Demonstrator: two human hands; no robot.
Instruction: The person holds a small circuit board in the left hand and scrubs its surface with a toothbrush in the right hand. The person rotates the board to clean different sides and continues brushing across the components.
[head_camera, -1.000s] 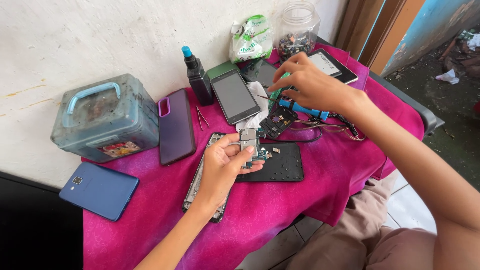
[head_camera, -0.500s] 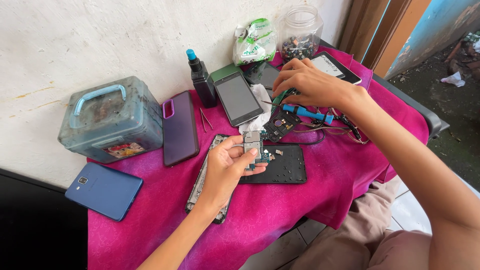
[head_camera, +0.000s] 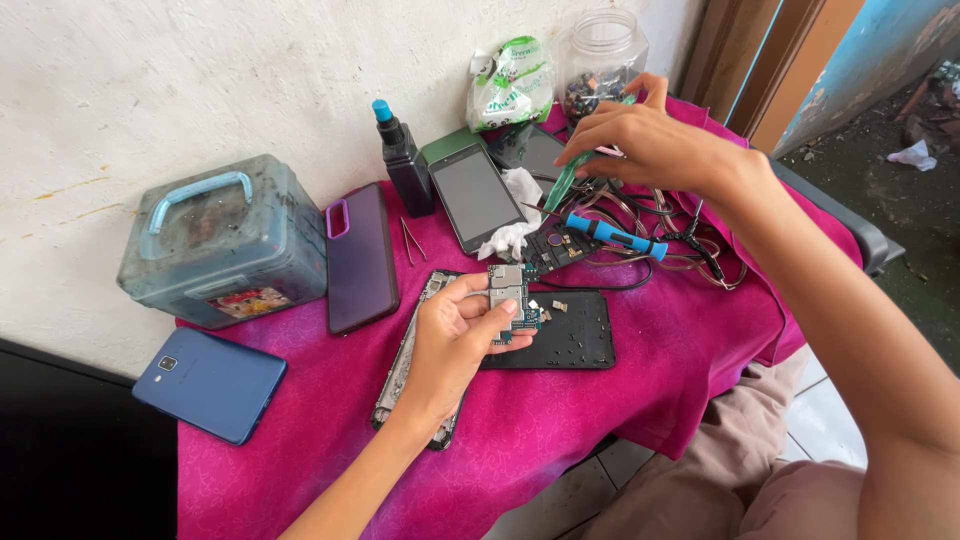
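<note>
The left hand (head_camera: 455, 345) pinches a small phone circuit board (head_camera: 508, 300) between thumb and fingers, held up just above the near middle of the desk (head_camera: 650, 370), which is draped in a magenta cloth. Under it lie a stripped phone frame (head_camera: 405, 370) and a black mat (head_camera: 570, 340) dotted with tiny screws. The right hand (head_camera: 650, 150) reaches toward the back edge and grips a thin green pry tool (head_camera: 566, 185), its tip pointing down over a tangle of wires; a blue-handled screwdriver (head_camera: 615, 237) lies just beside it.

The board looks light, stiff and thin, and I judge it fragile: bare components and metal shields cover its face, so the edges are the safest place to hold, as the fingers do here. It would likely snap or shed parts if flexed.

Toward the left edge sit a grey-blue plastic case (head_camera: 220, 240) and a blue phone (head_camera: 210, 383); a dark phone (head_camera: 360, 255) lies between them and the frame.
</note>
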